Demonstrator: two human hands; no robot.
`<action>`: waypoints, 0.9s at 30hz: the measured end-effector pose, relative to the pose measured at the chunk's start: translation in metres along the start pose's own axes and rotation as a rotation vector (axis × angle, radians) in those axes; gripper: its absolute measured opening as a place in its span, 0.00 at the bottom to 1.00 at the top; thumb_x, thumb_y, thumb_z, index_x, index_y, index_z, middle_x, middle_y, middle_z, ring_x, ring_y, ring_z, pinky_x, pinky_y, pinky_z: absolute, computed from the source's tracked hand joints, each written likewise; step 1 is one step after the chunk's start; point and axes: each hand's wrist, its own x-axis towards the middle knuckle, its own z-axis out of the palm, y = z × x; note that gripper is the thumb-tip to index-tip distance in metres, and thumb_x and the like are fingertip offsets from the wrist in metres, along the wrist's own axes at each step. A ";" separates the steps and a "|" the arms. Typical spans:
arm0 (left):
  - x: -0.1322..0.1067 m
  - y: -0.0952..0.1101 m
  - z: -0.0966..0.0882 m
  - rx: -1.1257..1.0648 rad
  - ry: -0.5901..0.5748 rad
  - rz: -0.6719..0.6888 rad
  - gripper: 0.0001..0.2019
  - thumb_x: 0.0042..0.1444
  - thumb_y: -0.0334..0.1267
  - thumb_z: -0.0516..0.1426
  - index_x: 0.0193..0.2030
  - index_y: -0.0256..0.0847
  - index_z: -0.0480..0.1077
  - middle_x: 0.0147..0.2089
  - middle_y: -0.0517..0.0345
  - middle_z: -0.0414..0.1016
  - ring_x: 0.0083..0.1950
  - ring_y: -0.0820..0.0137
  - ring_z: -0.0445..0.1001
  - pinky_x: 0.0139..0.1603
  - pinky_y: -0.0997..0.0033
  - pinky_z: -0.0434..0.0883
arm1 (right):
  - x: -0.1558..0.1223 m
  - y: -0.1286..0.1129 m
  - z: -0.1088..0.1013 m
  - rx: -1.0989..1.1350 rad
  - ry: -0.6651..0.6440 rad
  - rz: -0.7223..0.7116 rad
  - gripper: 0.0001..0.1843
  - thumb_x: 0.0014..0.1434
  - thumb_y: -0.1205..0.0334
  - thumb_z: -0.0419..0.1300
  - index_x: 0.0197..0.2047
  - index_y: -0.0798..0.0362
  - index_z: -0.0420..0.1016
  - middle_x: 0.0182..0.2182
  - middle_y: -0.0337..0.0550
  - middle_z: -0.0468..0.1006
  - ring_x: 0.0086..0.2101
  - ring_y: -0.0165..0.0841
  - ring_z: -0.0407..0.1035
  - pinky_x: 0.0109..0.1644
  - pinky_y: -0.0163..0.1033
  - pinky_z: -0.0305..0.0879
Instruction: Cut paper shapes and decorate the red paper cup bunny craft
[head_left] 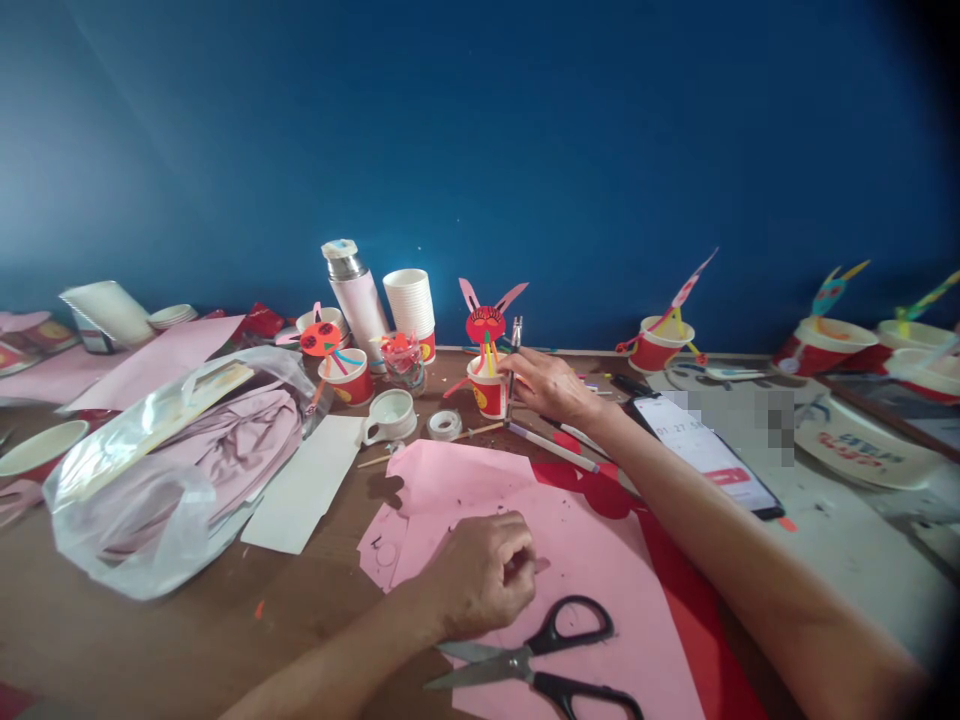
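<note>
My left hand (pixel 487 575) is curled in a pinch above a pink paper sheet (pixel 465 470). A small pink paper piece (pixel 541 565) shows at its fingertips. Below that hand lie scissors (pixel 517 662) with black handles, blades apart. My right hand (pixel 551 385) has its fingers closed round a slim pen (pixel 517 333), which stands upright with a silvery top. Right beside the pen is a red and white paper cup (pixel 489 395). Above the cup rises a red paper rabbit head (pixel 486 326) with pink ears.
Left of centre are a plastic bag (pixel 135 540) with pink cloth, a white card (pixel 304 485), a mug (pixel 390 418) and a tape roll (pixel 444 425). Behind stand a thermos (pixel 356 300) and stacked cups (pixel 410 300). A phone (pixel 701 450) and more decorated cups (pixel 660 345) are at right.
</note>
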 end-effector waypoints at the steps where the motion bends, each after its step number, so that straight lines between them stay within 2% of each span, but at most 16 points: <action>1: 0.000 0.000 0.000 0.001 -0.005 0.003 0.07 0.49 0.27 0.52 0.23 0.39 0.58 0.26 0.61 0.67 0.26 0.77 0.64 0.27 0.78 0.60 | -0.001 -0.001 0.002 -0.002 0.002 0.006 0.11 0.57 0.72 0.51 0.42 0.53 0.67 0.33 0.44 0.71 0.33 0.34 0.66 0.34 0.35 0.59; 8: 0.001 0.000 -0.002 -0.008 -0.006 0.032 0.06 0.46 0.25 0.52 0.23 0.38 0.60 0.26 0.60 0.67 0.26 0.77 0.64 0.26 0.78 0.59 | -0.002 -0.008 0.009 0.007 0.005 0.016 0.08 0.58 0.70 0.53 0.41 0.54 0.68 0.34 0.47 0.71 0.34 0.36 0.66 0.35 0.36 0.60; 16: 0.001 0.001 -0.001 -0.011 0.010 0.028 0.07 0.48 0.26 0.52 0.23 0.39 0.59 0.26 0.60 0.67 0.26 0.77 0.64 0.26 0.78 0.59 | 0.001 -0.004 -0.001 0.015 -0.002 -0.004 0.12 0.58 0.71 0.50 0.44 0.52 0.67 0.33 0.45 0.71 0.33 0.35 0.65 0.34 0.35 0.59; 21: 0.000 0.000 -0.001 -0.009 0.012 0.032 0.07 0.47 0.25 0.52 0.23 0.39 0.59 0.26 0.61 0.66 0.26 0.76 0.64 0.27 0.78 0.59 | 0.000 -0.005 0.002 0.013 -0.021 -0.024 0.12 0.56 0.73 0.51 0.43 0.53 0.67 0.34 0.45 0.71 0.35 0.35 0.66 0.35 0.35 0.60; 27: 0.000 -0.001 0.000 -0.010 0.005 0.037 0.07 0.47 0.25 0.52 0.24 0.39 0.60 0.26 0.60 0.67 0.26 0.76 0.65 0.26 0.78 0.59 | 0.001 -0.005 0.001 -0.006 0.027 0.031 0.11 0.57 0.72 0.50 0.43 0.52 0.67 0.33 0.46 0.71 0.34 0.37 0.66 0.34 0.36 0.59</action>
